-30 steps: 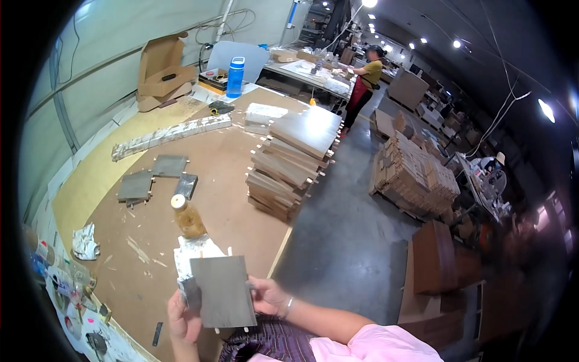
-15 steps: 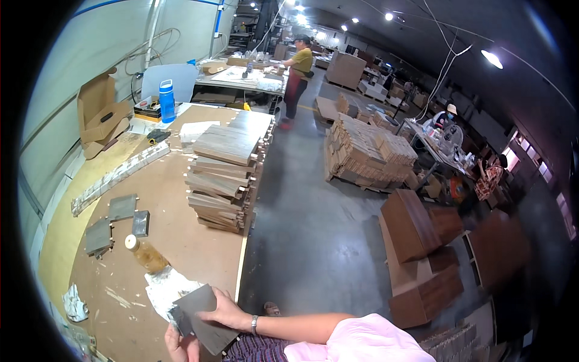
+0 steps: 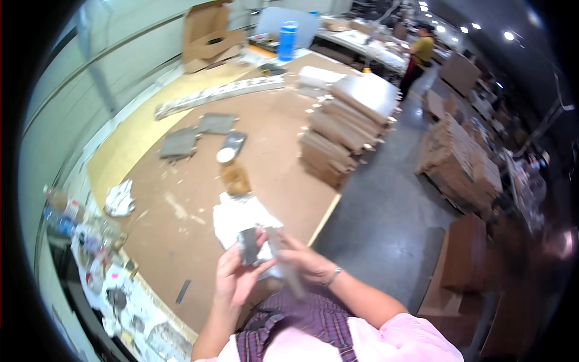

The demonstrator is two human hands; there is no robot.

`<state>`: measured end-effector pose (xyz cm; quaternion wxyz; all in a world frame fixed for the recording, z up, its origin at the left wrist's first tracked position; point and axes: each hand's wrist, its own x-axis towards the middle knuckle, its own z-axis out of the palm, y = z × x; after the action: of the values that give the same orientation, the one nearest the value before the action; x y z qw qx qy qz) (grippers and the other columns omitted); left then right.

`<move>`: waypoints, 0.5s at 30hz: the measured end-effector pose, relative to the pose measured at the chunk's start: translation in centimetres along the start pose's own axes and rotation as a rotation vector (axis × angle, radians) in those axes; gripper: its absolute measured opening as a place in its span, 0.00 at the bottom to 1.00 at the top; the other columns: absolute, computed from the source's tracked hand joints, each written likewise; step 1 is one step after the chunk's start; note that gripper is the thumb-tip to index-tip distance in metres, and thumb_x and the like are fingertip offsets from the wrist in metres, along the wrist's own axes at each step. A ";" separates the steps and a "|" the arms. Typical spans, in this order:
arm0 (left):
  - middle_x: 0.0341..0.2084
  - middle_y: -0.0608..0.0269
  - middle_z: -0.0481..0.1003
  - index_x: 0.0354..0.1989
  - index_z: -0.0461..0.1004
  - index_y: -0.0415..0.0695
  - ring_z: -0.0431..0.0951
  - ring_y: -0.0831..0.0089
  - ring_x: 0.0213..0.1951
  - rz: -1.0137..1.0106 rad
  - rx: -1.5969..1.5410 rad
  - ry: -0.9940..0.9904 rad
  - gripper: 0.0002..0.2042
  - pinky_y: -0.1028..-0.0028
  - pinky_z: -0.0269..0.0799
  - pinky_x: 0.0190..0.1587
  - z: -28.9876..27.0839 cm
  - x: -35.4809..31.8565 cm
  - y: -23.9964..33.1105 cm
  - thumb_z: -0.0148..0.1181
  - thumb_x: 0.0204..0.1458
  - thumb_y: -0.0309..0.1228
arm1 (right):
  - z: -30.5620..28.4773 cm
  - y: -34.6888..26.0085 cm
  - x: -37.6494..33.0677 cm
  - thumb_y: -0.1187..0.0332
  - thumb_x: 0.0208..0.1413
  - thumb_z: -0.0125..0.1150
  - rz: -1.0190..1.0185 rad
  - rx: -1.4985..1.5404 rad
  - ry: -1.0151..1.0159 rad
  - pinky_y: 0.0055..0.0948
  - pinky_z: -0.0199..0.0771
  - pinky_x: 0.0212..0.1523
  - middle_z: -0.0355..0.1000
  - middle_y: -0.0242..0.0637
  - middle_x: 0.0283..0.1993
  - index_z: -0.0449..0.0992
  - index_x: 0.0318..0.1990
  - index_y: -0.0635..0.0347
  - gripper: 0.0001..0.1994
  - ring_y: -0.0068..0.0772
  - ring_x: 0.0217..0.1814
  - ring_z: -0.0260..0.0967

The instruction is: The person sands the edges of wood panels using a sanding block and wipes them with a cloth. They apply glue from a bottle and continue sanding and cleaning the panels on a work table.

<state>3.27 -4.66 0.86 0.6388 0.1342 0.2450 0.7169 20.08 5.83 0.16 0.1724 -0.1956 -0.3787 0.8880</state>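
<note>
- A workshop hall, and a long brown counter point(image 3: 199, 181) runs away from the person, with stacks of flat boards point(image 3: 347, 130) at its far right edge and an open cardboard box point(image 3: 211, 33) at the back.
- The view swings down and closer than a moment ago; the hands now sit lower centre rather than at the very bottom edge.
- The grey square panel point(image 3: 283, 262), held broad and flat-on a second ago, is now turned nearly edge-on and looks blurred, so it appears mid-turn.
- Left hand point(image 3: 238, 277) is closed around a small grey piece point(image 3: 247, 246), thumb over it, held upright in front of the chest.
- Right hand point(image 3: 304, 262) grips the panel, fingers wrapped over its upper part; panel and small piece touch or nearly touch, hard to tell in the blur.
- Both are held in the air over the counter's near edge, just above a white cloth point(image 3: 241, 217).
- Judging by the turn, the panel is being flipped to reach another face.
- Just beyond the cloth stands an amber bottle with a white cap point(image 3: 232, 172); farther back lie more grey panels point(image 3: 181, 143).
</note>
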 end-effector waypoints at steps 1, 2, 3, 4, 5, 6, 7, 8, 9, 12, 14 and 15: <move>0.64 0.46 0.62 0.65 0.56 0.32 0.62 0.55 0.66 0.028 -0.011 0.026 0.32 0.40 0.64 0.60 0.1 -0.3 0.0 0.60 0.56 0.35 | -0.1 0.0 0.0 0.68 0.57 0.58 0.014 0.044 -0.048 0.32 0.56 0.69 0.48 0.44 0.72 0.39 0.73 0.62 0.41 0.34 0.73 0.50; 0.63 0.46 0.63 0.65 0.56 0.32 0.62 0.56 0.66 0.052 -0.022 0.047 0.31 0.39 0.63 0.61 0.1 -0.6 0.1 0.60 0.55 0.33 | 0.3 -0.2 -0.3 0.68 0.53 0.59 0.068 0.084 -0.049 0.31 0.55 0.70 0.45 0.42 0.73 0.38 0.74 0.58 0.44 0.35 0.75 0.47; 0.58 0.50 0.68 0.60 0.62 0.32 0.67 0.61 0.62 0.069 0.014 0.078 0.25 0.50 0.67 0.61 0.1 -1.0 0.4 0.59 0.56 0.28 | 0.5 -0.4 -0.5 0.68 0.50 0.61 0.072 0.076 -0.050 0.31 0.57 0.69 0.46 0.41 0.73 0.38 0.74 0.57 0.47 0.34 0.74 0.49; 0.58 0.50 0.68 0.60 0.62 0.32 0.67 0.61 0.62 0.086 0.007 0.096 0.25 0.50 0.67 0.61 0.1 -1.2 0.4 0.59 0.56 0.28 | 0.7 -0.6 -0.6 0.68 0.47 0.63 0.072 0.068 -0.048 0.30 0.59 0.68 0.47 0.40 0.73 0.38 0.74 0.55 0.49 0.33 0.73 0.51; 0.55 0.53 0.70 0.58 0.64 0.33 0.69 0.64 0.58 0.153 0.207 0.148 0.22 0.57 0.67 0.60 0.3 -1.4 0.3 0.59 0.55 0.27 | 0.9 -0.8 -0.6 0.68 0.47 0.63 0.092 0.064 -0.059 0.30 0.59 0.68 0.47 0.40 0.73 0.38 0.74 0.55 0.49 0.33 0.73 0.51; 0.52 0.56 0.71 0.55 0.66 0.33 0.71 0.68 0.55 0.208 0.411 0.190 0.20 0.64 0.67 0.59 0.7 -1.2 0.2 0.59 0.55 0.25 | 1.1 -1.1 -0.8 0.67 0.44 0.65 0.079 0.067 -0.049 0.30 0.61 0.66 0.48 0.39 0.72 0.38 0.74 0.53 0.52 0.33 0.71 0.54; 0.48 0.60 0.71 0.52 0.69 0.34 0.71 0.73 0.51 0.248 0.454 0.190 0.18 0.73 0.64 0.57 1.3 -1.3 0.4 0.60 0.53 0.22 | 1.3 -1.1 -0.8 0.67 0.41 0.68 0.071 0.068 -0.045 0.30 0.64 0.64 0.50 0.37 0.71 0.37 0.75 0.51 0.54 0.32 0.69 0.56; 0.48 0.60 0.71 0.52 0.69 0.34 0.71 0.73 0.51 0.253 0.451 0.200 0.18 0.73 0.64 0.57 1.3 -1.3 0.2 0.60 0.53 0.22 | 1.2 -1.0 -0.8 0.67 0.41 0.68 0.082 0.067 -0.051 0.30 0.64 0.64 0.50 0.37 0.71 0.37 0.75 0.51 0.54 0.32 0.69 0.56; 0.47 0.61 0.71 0.52 0.69 0.35 0.71 0.73 0.51 0.320 0.582 0.188 0.19 0.73 0.64 0.57 1.3 -1.3 0.1 0.62 0.51 0.21 | 1.0 -0.7 -0.8 0.69 0.39 0.69 0.085 0.115 -0.033 0.32 0.64 0.64 0.56 0.39 0.68 0.44 0.73 0.56 0.52 0.34 0.67 0.59; 0.45 0.62 0.70 0.51 0.69 0.34 0.70 0.74 0.50 0.395 0.716 0.204 0.19 0.73 0.64 0.57 1.9 -1.3 -0.2 0.64 0.49 0.20 | 0.8 -0.8 -0.6 0.67 0.36 0.74 0.128 0.148 -0.060 0.32 0.66 0.62 0.55 0.34 0.67 0.36 0.75 0.46 0.60 0.33 0.66 0.59; 0.43 0.62 0.70 0.50 0.70 0.34 0.71 0.73 0.49 0.471 0.971 0.183 0.19 0.73 0.64 0.56 2.1 -1.4 -0.4 0.64 0.48 0.20 | 0.6 -0.5 -0.3 0.68 0.34 0.76 0.049 0.177 -0.111 0.33 0.64 0.64 0.54 0.35 0.68 0.36 0.75 0.45 0.62 0.34 0.67 0.58; 0.41 0.61 0.70 0.48 0.70 0.33 0.71 0.72 0.47 0.518 1.046 0.163 0.18 0.74 0.65 0.53 3.0 -1.5 -0.3 0.66 0.47 0.22 | 0.6 -0.5 -0.3 0.68 0.34 0.76 0.054 0.175 -0.112 0.33 0.64 0.64 0.54 0.35 0.68 0.36 0.75 0.45 0.62 0.34 0.67 0.58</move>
<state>5.25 -5.54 3.43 0.2707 0.4316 0.5735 0.6415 20.15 5.70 0.97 0.1434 -0.1399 -0.3032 0.9316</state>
